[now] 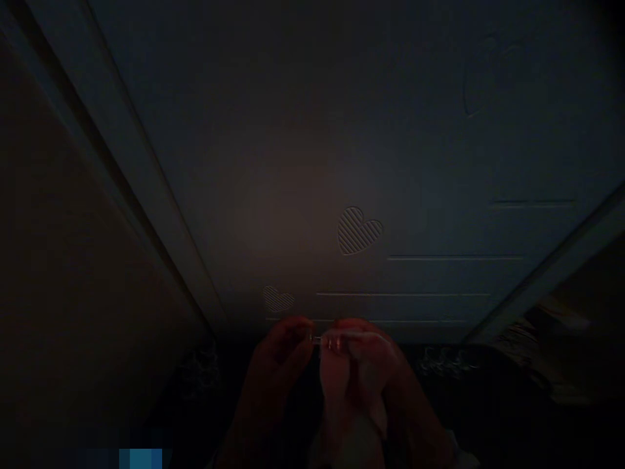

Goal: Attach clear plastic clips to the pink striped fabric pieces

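The scene is very dark. My left hand [283,355] is closed in a pinch, its thumb and fingertips at a small, thin, shiny piece [317,339] between the hands. Close beside it, my right hand [390,365] is closed around the top of a pale, reddish, crumpled thing [336,391], which hangs down in front of it. Whether this is cloth or thin plastic, I cannot tell. The fingertips of both hands nearly meet. Shadow hides much of the fingers.
Ahead stands a large pale panel like a door [273,195], marked with striped hearts [359,231] and horizontal grooves. A frame [131,117] runs along its left side. A brownish wall [58,228] is at left. Blurred, unclear items [547,352] lie at right.
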A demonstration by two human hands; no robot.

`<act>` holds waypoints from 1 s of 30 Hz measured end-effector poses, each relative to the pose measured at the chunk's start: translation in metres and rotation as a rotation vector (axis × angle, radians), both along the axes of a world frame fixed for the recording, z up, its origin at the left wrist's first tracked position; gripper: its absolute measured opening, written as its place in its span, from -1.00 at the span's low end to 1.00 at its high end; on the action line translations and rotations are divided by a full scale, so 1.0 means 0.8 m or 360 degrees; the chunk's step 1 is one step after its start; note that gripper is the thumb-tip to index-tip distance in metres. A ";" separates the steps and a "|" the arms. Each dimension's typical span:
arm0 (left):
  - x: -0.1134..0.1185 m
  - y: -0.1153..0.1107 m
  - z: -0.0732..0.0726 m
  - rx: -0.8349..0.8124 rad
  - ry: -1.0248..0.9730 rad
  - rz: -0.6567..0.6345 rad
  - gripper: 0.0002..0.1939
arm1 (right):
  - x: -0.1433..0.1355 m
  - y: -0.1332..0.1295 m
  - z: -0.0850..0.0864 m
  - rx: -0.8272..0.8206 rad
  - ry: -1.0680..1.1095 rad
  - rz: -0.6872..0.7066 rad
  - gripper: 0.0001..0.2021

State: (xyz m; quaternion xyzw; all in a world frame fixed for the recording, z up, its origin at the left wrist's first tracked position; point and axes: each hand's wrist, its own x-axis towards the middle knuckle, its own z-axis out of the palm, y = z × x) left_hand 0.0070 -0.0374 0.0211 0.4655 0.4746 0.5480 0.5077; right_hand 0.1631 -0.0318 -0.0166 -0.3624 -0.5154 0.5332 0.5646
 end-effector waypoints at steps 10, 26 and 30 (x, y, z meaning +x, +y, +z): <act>-0.007 -0.002 -0.002 -0.0031 -0.0040 -0.0150 -0.82 | 0.013 -0.004 0.030 -0.0244 0.0040 -0.0032 -0.88; -0.012 -0.001 0.000 -0.0035 -0.0010 -0.0291 -0.80 | 0.017 -0.006 0.022 -0.0204 -0.0172 0.0053 -0.78; -0.014 0.002 0.000 -0.0068 0.0072 -0.0284 -0.80 | 0.016 -0.007 0.022 -0.0171 -0.0209 0.0055 -0.76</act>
